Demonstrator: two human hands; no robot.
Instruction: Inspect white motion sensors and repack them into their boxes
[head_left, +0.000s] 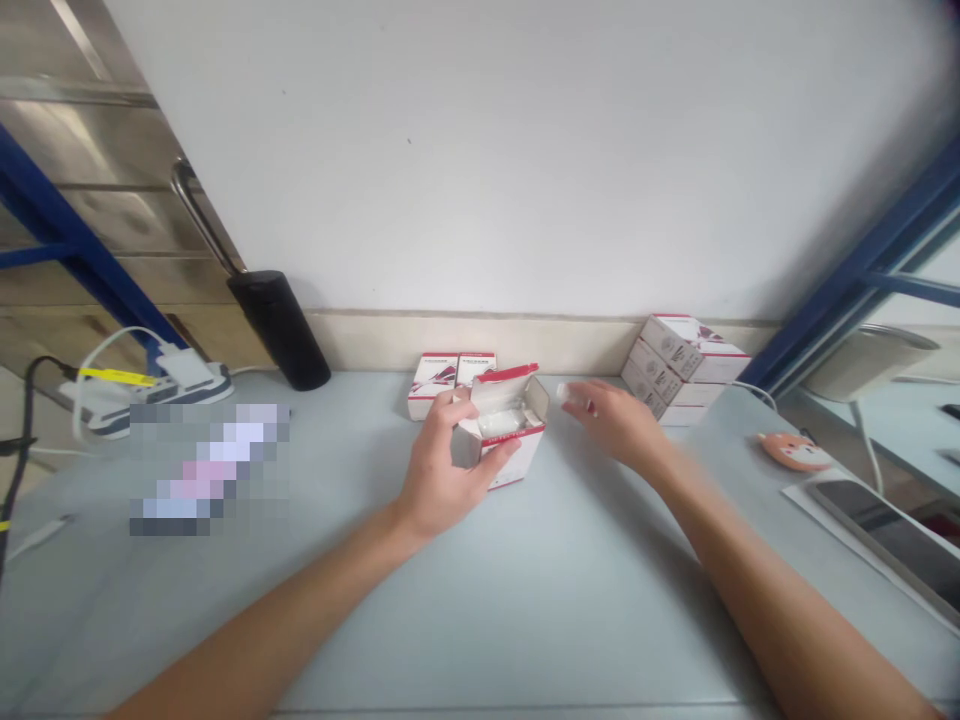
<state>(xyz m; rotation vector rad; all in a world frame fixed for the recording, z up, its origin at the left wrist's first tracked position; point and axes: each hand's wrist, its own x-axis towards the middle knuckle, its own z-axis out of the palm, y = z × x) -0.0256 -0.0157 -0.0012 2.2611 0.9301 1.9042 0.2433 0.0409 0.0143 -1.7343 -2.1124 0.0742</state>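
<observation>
**Hands: left hand (439, 465) gripping the open box (517, 462), right hand (619, 415) pinching a small clear piece (568, 393)**

Box is upright on the desk (465, 620), mid-view, lid up. Left hand is curled round its left side: thumb across the front face, fingers up at the rim. Red-edged lid flap (508, 373) stands at the back of the mouth; clear-looking contents (501, 418) show inside, can't make out what they are.

Right hand is just right of the box, not touching it. Fingertips closed round the clear piece, palm mostly hidden; grip detail is soft, so exact finger placement unclear.

Step in hand, my read: box work, left steadying, right handling a part at the mouth. Can't tell from this whether the piece is going in or has come out. Either way, next move calls for a still box, the flap kept back and a light pinch.

Further out: two closed boxes (433, 378) behind and left of the open one, against the wall; box stack (667, 375) right, past the right hand. Black cylinder (281, 330) well left.
</observation>
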